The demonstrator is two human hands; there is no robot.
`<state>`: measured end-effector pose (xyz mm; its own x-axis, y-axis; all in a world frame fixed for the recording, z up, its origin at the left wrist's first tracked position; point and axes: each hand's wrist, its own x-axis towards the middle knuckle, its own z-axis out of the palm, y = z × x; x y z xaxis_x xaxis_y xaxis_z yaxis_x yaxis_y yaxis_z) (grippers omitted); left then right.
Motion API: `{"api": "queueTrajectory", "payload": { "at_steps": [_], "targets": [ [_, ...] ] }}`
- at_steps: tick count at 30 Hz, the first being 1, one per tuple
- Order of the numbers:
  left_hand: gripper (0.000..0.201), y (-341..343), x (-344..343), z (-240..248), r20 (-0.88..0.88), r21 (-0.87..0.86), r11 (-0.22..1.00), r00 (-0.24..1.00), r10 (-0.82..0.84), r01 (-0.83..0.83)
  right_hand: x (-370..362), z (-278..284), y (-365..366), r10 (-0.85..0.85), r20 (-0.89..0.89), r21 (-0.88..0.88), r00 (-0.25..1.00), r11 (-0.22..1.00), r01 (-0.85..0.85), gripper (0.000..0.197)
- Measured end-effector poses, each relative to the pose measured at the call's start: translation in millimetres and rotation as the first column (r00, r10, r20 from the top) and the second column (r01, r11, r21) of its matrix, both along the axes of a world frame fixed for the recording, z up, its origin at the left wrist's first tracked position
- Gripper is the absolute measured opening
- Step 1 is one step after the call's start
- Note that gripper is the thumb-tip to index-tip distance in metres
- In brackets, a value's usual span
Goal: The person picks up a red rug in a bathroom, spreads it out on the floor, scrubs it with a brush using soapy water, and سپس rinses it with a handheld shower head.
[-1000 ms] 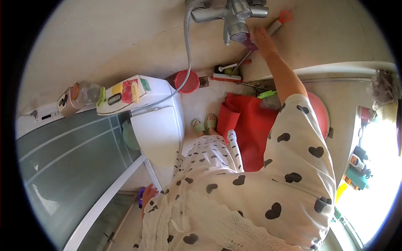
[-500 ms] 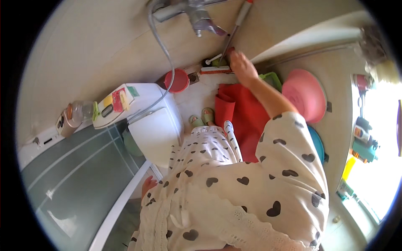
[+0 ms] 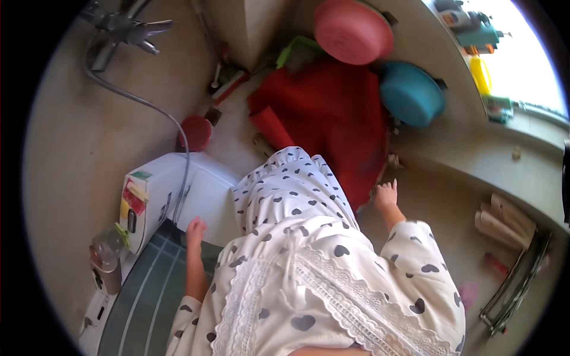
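Observation:
My left hand hangs beside the white toilet, above the dark grey-green panel. Its fingers are loosely bent and nothing shows in them. On the other side, my right hand is held out near the edge of a large red mat. One finger points away from me, the others are slightly bent, and I see nothing held. The mat covers much of the floor ahead, with a rolled part at its left. Both sleeves are white with dark hearts.
A pink basin and a blue basin lean against the right wall. Left of the mat are a red bucket and a brush. A shower hose hangs over the toilet. A folding frame stands at right.
My view has turned to the right. My right arm has come back from its far reach to my side, and my left hand has come further into view.

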<state>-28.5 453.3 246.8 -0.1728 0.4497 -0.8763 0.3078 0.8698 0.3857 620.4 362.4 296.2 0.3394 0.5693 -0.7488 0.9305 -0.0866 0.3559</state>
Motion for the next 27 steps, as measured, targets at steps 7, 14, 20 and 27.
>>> {"api": "queueTrajectory", "payload": {
  "at_steps": [7, 14, 20, 27],
  "targets": [
    [0.043, 16, 97, -20, 0.142, -0.034, 0.996, 0.986, -0.082, 0.087, -25, 18, -153, -0.185, -0.090, -0.147, 0.979, 0.974, 0.170, 0.026],
    [0.042, -10, 125, -30, 0.174, -0.098, 0.959, 0.953, -0.248, 0.268, -25, 6, -184, -0.262, -0.115, -0.003, 0.958, 0.965, 0.263, 0.024],
    [0.039, -40, 124, -17, -0.002, -0.243, 0.940, 0.969, -0.247, 0.239, -27, -9, -186, -0.398, -0.310, 0.216, 0.863, 0.855, 0.472, 0.025],
    [0.039, -35, 170, -4, -0.100, -0.197, 0.878, 0.882, -0.461, 0.436, -24, -78, -254, -0.540, -0.586, 0.236, 0.604, 0.600, 0.765, 0.027]
  ]
}}
